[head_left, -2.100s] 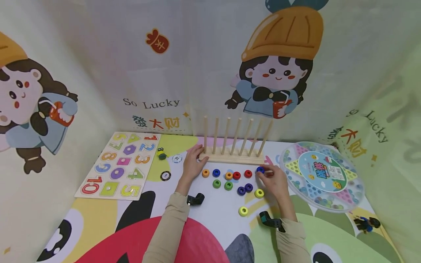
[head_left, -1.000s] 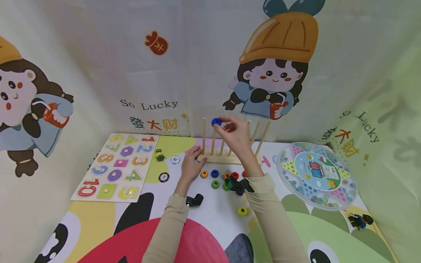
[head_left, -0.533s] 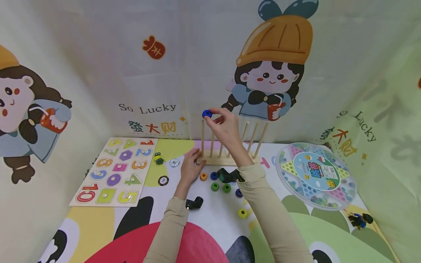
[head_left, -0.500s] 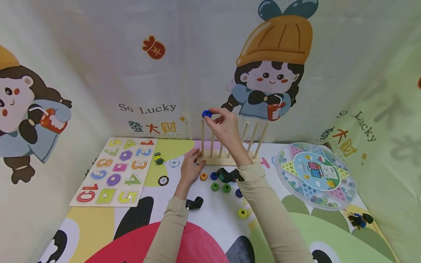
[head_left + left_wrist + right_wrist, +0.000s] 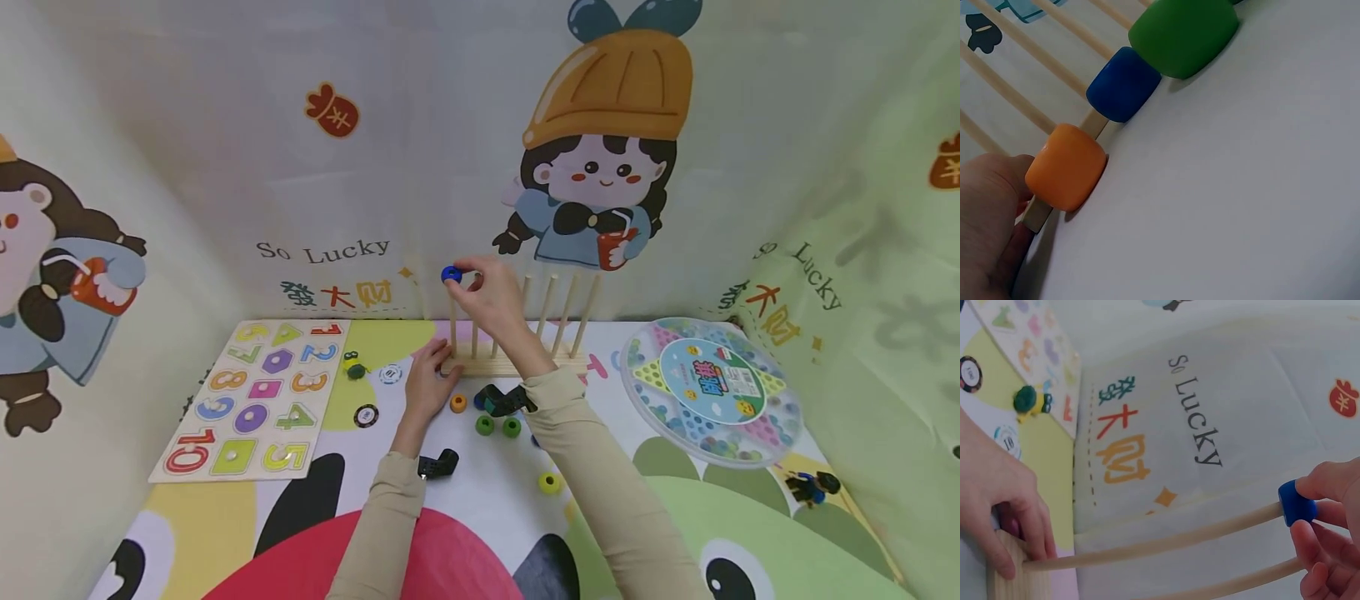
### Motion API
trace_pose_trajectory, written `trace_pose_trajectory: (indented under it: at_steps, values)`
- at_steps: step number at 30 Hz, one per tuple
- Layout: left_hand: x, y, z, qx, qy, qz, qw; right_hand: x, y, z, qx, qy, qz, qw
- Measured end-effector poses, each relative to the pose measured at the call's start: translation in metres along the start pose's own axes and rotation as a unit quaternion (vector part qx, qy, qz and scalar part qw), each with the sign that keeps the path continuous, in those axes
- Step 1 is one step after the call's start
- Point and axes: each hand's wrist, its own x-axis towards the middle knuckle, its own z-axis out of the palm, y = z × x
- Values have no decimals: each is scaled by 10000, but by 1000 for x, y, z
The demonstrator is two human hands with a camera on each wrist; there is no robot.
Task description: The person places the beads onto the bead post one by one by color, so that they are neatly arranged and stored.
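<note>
On the cartoon-printed play mat (image 5: 480, 492) I have a wooden peg rack (image 5: 517, 364) standing near the back wall, a round marble game board (image 5: 712, 392) well off to its right and a number puzzle board (image 5: 255, 398) to its left. My left hand (image 5: 427, 385) steadies the rack's left end, fingers (image 5: 1016, 525) curled over the corner of the wooden base. My right hand (image 5: 487, 296) is raised over the leftmost peg (image 5: 452, 321), thumb and fingers pinching a blue ring (image 5: 451, 274) at the very tip of that peg; the right wrist view shows the ring (image 5: 1297, 502) meeting the peg's end, though I cannot tell whether the hole is already over it.

I judge this to be the threading step: ring at the peg top, not yet slid down. The next move calls for lining the hole up squarely with the tip, then letting go so the ring drops along the peg, with the base held firm meanwhile.

In front of the rack lie loose rings: an orange ring (image 5: 458, 403), two green rings (image 5: 485, 425) and a yellow ring (image 5: 549, 482).
</note>
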Motion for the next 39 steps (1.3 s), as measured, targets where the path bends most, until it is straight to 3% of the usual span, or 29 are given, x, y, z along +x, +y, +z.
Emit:
trace_pose_trajectory:
  at_steps: [7, 19, 32, 35, 39]
  values:
    - [-2, -6, -6, 23, -62, -147, 9999, -1, -7, 7, -160, -47, -46, 9999]
    - [-2, -7, 0, -57, 115, 98, 9999, -20, 9, -14, 994, 685, -512, 9914]
    - [1, -8, 1, -112, 149, -15, 9998, -54, 49, -20, 846, 694, 51, 9940]
    - [1, -5, 1, -183, 193, 36, 9996, -61, 59, -16, 808, 569, 195, 9949]
    - [2, -1, 1, -210, 173, 76, 9996, -75, 72, -7, 536, -203, 592, 9966]
